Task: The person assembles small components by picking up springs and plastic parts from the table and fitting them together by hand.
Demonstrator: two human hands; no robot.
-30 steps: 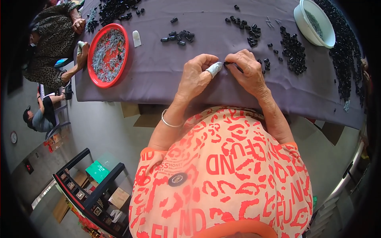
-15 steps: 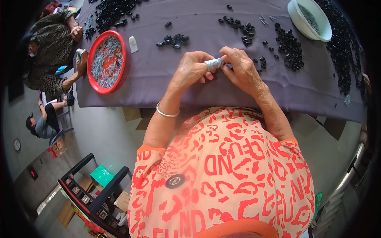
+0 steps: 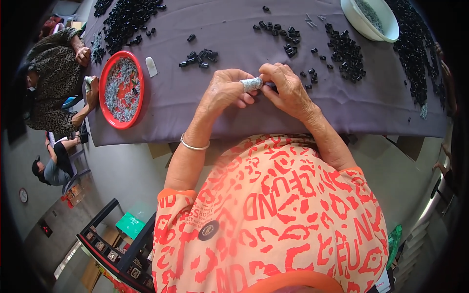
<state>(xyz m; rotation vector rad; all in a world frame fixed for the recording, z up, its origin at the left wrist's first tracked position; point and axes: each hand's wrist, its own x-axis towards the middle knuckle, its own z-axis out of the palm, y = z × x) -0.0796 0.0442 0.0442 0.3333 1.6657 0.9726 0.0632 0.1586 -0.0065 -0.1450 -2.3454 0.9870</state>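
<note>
Seemingly, a black piece (image 3: 271, 87), likely light, stiff and best held by its sides, is pinched in the right hand (image 3: 289, 92), the left hand (image 3: 223, 90) curled, hold unclear.

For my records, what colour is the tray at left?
The tray is red, best seen in the head view.

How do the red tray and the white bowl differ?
Colour: the tray is red, the bowl white.
Depth: the tray looks shallow, the bowl deeper.
Place: the tray lies left of the hands, the bowl to their far right.
Shared: both sit on the dark tablecloth and hold small greyish pieces.
</note>
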